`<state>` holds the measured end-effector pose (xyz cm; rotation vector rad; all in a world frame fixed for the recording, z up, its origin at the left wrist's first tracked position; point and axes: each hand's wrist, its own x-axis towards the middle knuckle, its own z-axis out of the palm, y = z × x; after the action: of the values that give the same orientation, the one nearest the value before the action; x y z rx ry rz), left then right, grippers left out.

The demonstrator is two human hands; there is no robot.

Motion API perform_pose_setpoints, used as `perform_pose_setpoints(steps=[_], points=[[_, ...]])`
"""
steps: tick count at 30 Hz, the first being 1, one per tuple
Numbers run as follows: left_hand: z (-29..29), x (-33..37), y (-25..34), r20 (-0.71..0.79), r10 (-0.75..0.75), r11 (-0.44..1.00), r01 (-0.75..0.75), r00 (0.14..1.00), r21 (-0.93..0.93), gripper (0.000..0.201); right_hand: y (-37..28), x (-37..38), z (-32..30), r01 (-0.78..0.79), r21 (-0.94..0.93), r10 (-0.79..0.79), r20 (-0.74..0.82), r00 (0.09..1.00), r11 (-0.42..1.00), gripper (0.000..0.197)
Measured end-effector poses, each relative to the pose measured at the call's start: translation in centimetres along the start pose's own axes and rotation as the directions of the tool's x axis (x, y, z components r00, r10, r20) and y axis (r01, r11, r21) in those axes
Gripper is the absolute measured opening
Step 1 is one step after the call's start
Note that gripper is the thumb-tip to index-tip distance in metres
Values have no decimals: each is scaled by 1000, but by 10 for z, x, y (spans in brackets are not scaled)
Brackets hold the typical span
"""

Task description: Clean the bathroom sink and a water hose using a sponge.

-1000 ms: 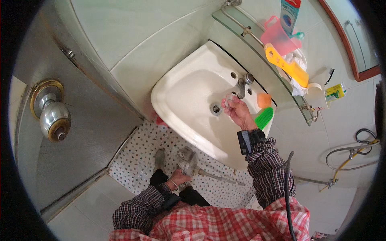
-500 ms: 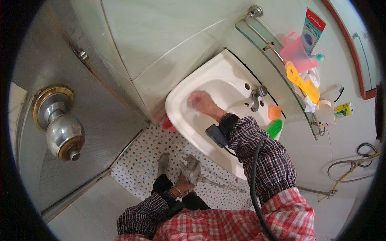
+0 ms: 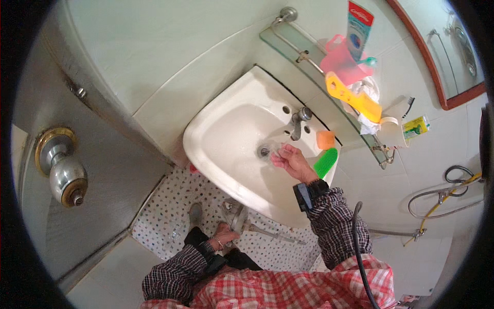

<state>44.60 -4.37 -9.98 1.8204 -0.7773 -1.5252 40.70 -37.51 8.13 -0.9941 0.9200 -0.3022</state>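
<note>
My right hand [image 3: 292, 160] hangs over the white washbasin [image 3: 216, 121], just beside the drain hole [image 3: 264, 151] and below the metal tap [image 3: 298, 123]. Its fingers are loosely bent and cupped, with a clear glint like water at the fingertips and no solid thing visible in them. A black band with a small dark box sits on that wrist. Lower down, outside the basin, my left hand [image 3: 225, 235] rests over my leg with nothing seen in it; its fingers look loosely stretched. On the basin's right ledge lie an orange block [image 3: 325, 139] and a green brush [image 3: 325, 163].
Above the basin, a glass shelf [image 3: 314, 77] carries a pink cup [image 3: 340, 63], a toothpaste tube [image 3: 358, 31], a yellow-orange plastic piece [image 3: 352, 98] and a toothbrush. A metal door with a round knob [image 3: 67, 177] stands left. Hoses [image 3: 432, 201] hang on the right wall.
My right hand has moved from the basin's left side to beside the drain, uncovering more of the bowl. The view has shifted, while my left hand stays low below the basin.
</note>
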Motion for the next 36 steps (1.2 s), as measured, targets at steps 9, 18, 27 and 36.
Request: perform_pose_setpoints(steps=[9,18,27,36], points=[[-18,-19,53,64,-134,982,124,989,140,39,-28,-31,7,46,-317,-76,-84,994,947,10],[-10,-1,37,188,-262,964,266,947,1,40,-121,32,-38,112,-991,-604,135,786,-77,31],[-1,4,2,47,-42,983,50,998,-175,41,-146,38,-2,-202,-968,-348,-139,927,-152,43],[-12,0,23,184,-31,920,100,982,-379,40,-141,28,13,-241,-961,-505,-144,851,-133,38]])
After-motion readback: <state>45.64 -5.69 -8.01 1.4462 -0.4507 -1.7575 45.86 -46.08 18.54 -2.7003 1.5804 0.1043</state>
